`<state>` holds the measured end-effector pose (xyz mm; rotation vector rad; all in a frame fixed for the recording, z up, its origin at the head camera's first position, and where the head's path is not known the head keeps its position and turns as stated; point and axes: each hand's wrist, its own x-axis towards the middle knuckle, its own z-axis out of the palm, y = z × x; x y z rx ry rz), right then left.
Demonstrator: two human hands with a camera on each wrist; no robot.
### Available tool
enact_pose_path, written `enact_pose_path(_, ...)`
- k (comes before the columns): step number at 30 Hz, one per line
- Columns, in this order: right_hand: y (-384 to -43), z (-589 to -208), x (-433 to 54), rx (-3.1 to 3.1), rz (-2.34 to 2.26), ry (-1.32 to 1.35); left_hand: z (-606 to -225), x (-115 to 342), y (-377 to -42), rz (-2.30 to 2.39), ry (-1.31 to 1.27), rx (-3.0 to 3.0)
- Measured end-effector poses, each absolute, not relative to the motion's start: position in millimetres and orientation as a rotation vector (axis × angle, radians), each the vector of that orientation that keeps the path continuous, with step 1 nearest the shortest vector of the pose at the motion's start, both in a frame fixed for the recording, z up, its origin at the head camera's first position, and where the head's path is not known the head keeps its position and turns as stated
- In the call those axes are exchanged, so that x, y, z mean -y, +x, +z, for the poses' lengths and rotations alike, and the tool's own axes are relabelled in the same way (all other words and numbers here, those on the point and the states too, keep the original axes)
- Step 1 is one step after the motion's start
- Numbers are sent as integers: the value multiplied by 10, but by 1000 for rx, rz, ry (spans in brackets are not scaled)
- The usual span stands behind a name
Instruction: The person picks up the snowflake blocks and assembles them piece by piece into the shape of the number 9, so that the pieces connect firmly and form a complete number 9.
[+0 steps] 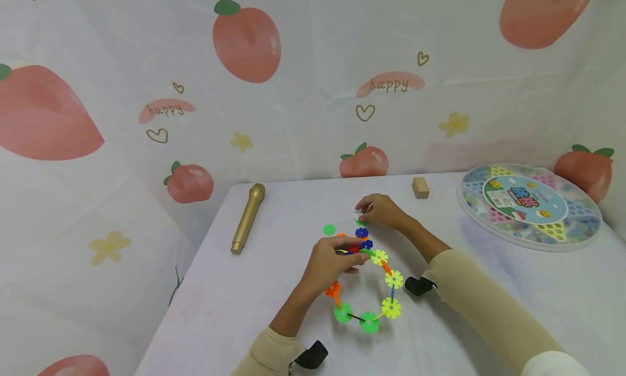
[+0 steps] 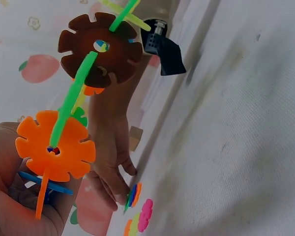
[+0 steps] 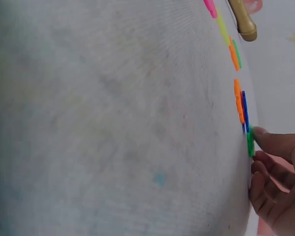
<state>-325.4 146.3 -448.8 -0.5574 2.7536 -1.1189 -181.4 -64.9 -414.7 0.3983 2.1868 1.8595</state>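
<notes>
A gold microphone lay on the desk. Right of it, the left hand pinched a chain of bright discs. Farther right of the microphone, the right hand touched a green disc; whether it was gripping, I could not tell. This looked like picking a piece for the chain, and the next move seemed to need a firm pinch.

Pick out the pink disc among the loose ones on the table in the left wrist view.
The pink disc is the rightmost loose one, beside a yellow disc; the others show yellow, orange, blue or green.
</notes>
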Motion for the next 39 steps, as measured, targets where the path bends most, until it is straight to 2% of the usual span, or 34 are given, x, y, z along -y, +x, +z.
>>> enact_pose_path(21, -3112, -4444, -1676, -2715, -1103, -492, -4183, 635, -1851, 1879, 397, -2148)
enact_pose_path(39, -2587, -4162, -1832, -2410, -1430, -518, -4236, 685, -1926, 1905, 425, -2175)
